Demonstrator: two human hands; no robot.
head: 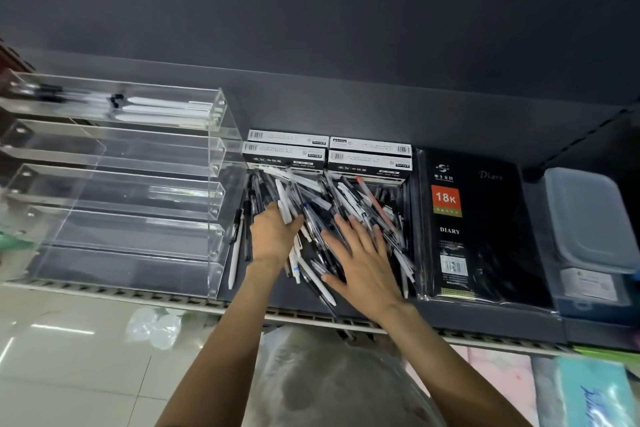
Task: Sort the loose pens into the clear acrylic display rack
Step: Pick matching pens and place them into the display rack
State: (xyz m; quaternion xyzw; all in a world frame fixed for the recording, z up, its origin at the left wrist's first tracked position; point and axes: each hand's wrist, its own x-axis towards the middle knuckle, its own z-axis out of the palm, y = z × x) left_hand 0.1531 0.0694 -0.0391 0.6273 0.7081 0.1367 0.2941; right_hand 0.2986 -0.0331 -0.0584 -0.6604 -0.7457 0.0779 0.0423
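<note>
A heap of loose pens (349, 204), black, white and clear, lies on the dark shelf between the rack and the diaries. My left hand (272, 236) is in the heap's left side, its fingers curled round a few pens, a white one among them. Spread flat, my right hand (360, 253) rests with straight fingers on top of the pens. The clear acrylic display rack (214, 218) stands to the left with several stepped tiers. Its top tier holds a few white and black pens (156, 107); the lower tiers look bare.
Several gel pen boxes (327, 152) are stacked behind the heap. Black wrapped diaries (474, 218) stand right of it, then a clear lidded plastic box (588, 218). The shelf's front edge (304, 319) runs below my wrists; plastic bags and tiled floor lie beneath.
</note>
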